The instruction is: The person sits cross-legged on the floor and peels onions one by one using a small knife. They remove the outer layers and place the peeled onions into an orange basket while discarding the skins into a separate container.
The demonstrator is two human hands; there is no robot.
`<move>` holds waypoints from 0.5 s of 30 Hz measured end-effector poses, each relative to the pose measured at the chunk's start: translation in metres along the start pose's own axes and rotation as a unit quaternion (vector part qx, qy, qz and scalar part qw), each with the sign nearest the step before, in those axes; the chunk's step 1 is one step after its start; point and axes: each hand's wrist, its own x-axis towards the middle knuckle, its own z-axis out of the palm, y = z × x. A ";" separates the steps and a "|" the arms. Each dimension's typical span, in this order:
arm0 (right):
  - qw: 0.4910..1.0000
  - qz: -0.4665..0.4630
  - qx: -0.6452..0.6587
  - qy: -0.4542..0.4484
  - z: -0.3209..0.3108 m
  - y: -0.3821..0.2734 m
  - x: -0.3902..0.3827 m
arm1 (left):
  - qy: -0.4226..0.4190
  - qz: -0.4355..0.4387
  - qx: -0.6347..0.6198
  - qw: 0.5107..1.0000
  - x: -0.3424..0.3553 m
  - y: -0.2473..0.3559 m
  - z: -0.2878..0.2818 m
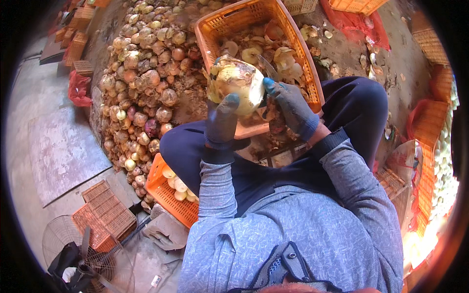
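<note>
A large, partly peeled onion is held up over the near end of an orange crate. My gloved left hand closes round its lower left side, thumb on the front. Close against the onion's right side, my gloved right hand grips a small knife. Its blade shows just beyond the right thumb, while the handle is hidden in the fingers. Onion skins and cut pieces lie inside the crate.
A big heap of unpeeled onions spreads on the left. Peeled onions sit in another orange crate beside my left leg. A wire fan and stacked crates stand lower left. Red mesh bags and crates line the right.
</note>
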 end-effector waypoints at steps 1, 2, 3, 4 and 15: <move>0.997 -0.071 -0.025 -0.016 -0.002 0.002 0.006 | 0.006 0.006 -0.003 1.000 -0.001 0.003 0.000; 0.988 -0.141 -0.050 -0.032 -0.006 0.007 0.014 | 0.004 -0.001 0.011 1.000 -0.002 0.005 -0.003; 0.986 -0.155 -0.054 -0.028 -0.011 0.010 0.017 | 0.001 -0.009 0.022 1.000 -0.002 0.004 -0.006; 0.983 -0.170 -0.059 -0.025 -0.015 0.014 0.021 | -0.016 -0.005 0.055 0.998 -0.002 0.004 -0.007; 0.978 -0.043 0.204 -0.024 -0.004 0.011 0.019 | -0.066 -0.030 0.220 0.973 -0.002 0.026 0.017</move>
